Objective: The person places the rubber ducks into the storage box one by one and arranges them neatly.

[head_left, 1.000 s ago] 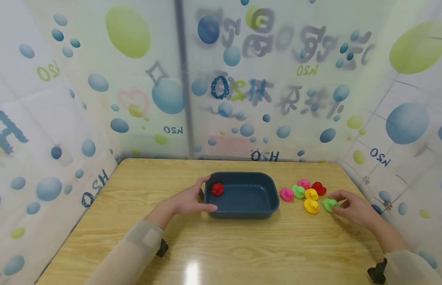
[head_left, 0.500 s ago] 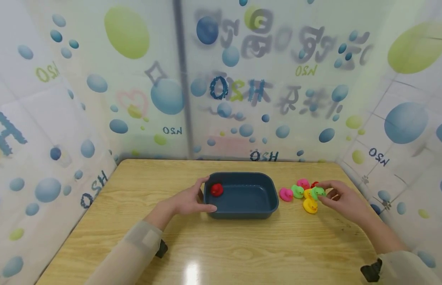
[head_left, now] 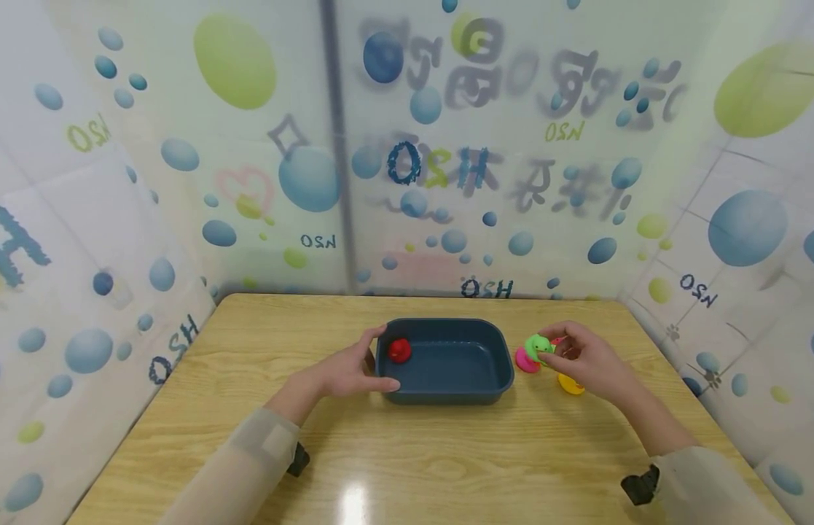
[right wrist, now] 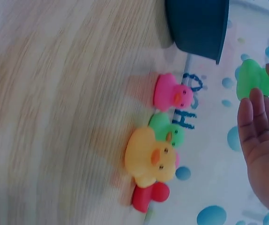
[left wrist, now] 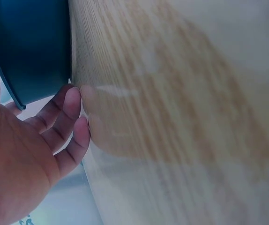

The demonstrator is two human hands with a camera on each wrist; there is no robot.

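Note:
My right hand (head_left: 593,364) pinches a green rubber duck (head_left: 538,346) between thumb and fingertips, raised just right of a dark blue rectangular tub (head_left: 446,398). In the right wrist view the held duck shows well off the tabletop. My left hand (head_left: 337,373) grips the tub's left end, thumb over the front rim and index finger at the back corner. Inside the tub, at its left end, lies a red rubber duck (head_left: 399,351). Under and behind the right hand are a pink duck (head_left: 526,362) and a yellow duck (head_left: 570,385), both partly hidden.
The right wrist view shows another green duck (right wrist: 160,125) and a red duck (right wrist: 146,197) on the wooden table (head_left: 413,467), grouped with the yellow and pink ones. Patterned curtains (head_left: 407,240) with blue and green dots enclose the table's back and sides.
My right hand has picked the green duck up from the table at the right and carried it left over the other ducks toward the tub. The left hand and tub stay put.

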